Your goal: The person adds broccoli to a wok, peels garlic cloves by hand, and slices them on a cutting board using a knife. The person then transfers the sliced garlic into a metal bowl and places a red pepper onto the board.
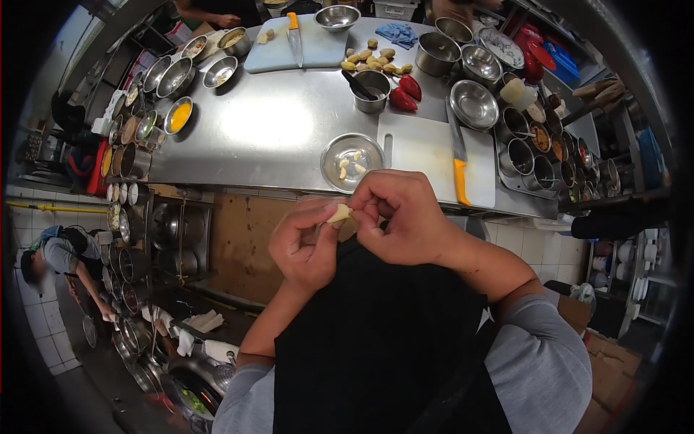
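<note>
Between the thumb and fingers of my left hand (307,242) is a pale garlic clove (340,213). My right hand (401,217) is closed in a pinch at the clove's right end, where a bit of skin seems to be between the fingertips. Both hands are in front of the table's near edge, close to my black apron (361,340). Just beyond them stands a shallow steel bowl (334,153) with several garlic cloves (343,173) in it.
Right of the bowl lies a white cutting board (423,155) with an orange-handled knife (459,159). Potatoes (372,58), red peppers (405,98) and a steel pot (370,101) are farther back. A second board (271,54) bears another knife (295,43). A co-worker (69,257) stands at left.
</note>
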`<act>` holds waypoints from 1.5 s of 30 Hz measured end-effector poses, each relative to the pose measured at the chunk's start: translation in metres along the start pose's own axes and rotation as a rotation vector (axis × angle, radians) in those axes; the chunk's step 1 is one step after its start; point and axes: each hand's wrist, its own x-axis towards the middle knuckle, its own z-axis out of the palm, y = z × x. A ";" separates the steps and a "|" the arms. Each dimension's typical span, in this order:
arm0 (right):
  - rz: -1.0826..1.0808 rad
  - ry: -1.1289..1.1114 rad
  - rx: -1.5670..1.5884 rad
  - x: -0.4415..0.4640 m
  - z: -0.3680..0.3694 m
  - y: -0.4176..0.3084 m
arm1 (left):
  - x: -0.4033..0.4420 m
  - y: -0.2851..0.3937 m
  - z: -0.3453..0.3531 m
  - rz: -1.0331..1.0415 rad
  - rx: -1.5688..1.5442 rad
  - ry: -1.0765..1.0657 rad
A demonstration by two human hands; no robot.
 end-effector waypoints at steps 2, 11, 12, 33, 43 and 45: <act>0.021 0.009 0.026 -0.002 0.001 -0.001 | 0.002 0.001 0.000 0.097 0.084 -0.015; -0.050 0.021 -0.128 -0.007 0.006 -0.001 | -0.004 0.000 -0.001 0.191 0.184 -0.052; -0.050 0.025 -0.129 -0.007 0.006 -0.001 | -0.006 0.001 -0.001 0.177 0.201 -0.070; 0.273 -0.144 0.474 -0.020 0.012 0.041 | -0.017 -0.003 0.000 -0.508 -0.864 -0.025; -0.097 0.022 0.463 -0.025 0.011 0.053 | -0.016 -0.003 0.005 -0.668 -1.000 0.085; -0.211 0.103 0.353 -0.024 0.009 0.054 | -0.015 -0.001 0.008 -0.647 -0.935 0.094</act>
